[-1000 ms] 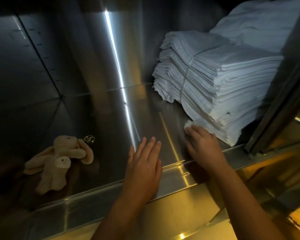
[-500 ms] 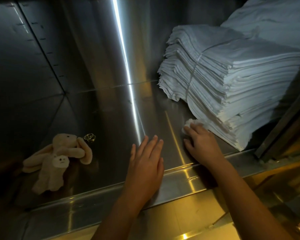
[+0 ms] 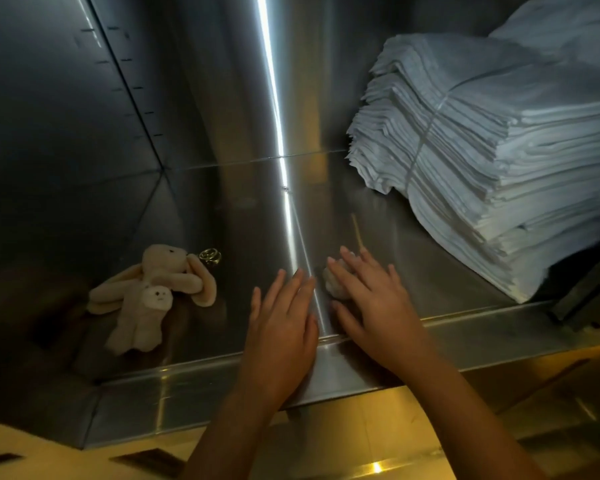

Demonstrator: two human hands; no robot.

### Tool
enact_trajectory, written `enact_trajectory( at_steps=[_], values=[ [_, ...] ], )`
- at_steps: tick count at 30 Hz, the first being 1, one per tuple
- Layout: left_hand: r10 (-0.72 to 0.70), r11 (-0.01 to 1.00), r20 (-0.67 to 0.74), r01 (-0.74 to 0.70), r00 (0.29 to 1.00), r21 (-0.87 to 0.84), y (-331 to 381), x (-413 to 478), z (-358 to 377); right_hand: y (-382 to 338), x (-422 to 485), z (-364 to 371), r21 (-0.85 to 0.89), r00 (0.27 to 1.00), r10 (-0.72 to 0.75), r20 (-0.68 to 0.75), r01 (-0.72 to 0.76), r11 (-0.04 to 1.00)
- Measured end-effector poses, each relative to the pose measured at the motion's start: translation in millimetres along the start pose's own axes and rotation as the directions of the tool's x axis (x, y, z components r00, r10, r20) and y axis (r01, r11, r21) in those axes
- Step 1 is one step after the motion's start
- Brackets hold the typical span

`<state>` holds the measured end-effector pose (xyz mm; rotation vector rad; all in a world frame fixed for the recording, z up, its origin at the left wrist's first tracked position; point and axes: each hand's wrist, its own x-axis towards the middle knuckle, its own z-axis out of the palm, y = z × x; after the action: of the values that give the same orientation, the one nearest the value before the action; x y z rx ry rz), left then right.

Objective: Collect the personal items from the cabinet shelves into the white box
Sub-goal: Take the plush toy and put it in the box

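On the steel shelf (image 3: 222, 209), a plush bunny (image 3: 153, 292) lies left, uncollected; your left hand (image 3: 281, 327) rests flat, empty; your right hand (image 3: 371, 299) covers a small white wad (image 3: 333, 287), fingers not yet closed (white box unseen); bundled cloths (image 3: 499, 168) right

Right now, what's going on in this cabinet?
A person has both hands on a steel shelf. The right hand rests over a small whitish wad; the left hand lies flat beside it, holding nothing. A plush bunny with a gold ring lies untouched to the left, a stack of white cloths stands at right. No white box is in view.
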<state>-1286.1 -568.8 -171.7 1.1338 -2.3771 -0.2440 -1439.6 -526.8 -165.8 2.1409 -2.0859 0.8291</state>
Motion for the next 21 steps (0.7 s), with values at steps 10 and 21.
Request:
enact_trajectory(
  at_steps=[10,21],
  values=[
    [-0.064,0.998,-0.032,0.064,0.997,0.001,-22,-15,-15,-11,30,23,-0.09,0.964,0.061,0.257,-0.039,0.995],
    [-0.167,0.98,-0.108,0.177,0.98,0.09,-60,-32,-38,-69,38,54,0.114,0.965,-0.261,-0.003,0.259,0.959]
  ],
)
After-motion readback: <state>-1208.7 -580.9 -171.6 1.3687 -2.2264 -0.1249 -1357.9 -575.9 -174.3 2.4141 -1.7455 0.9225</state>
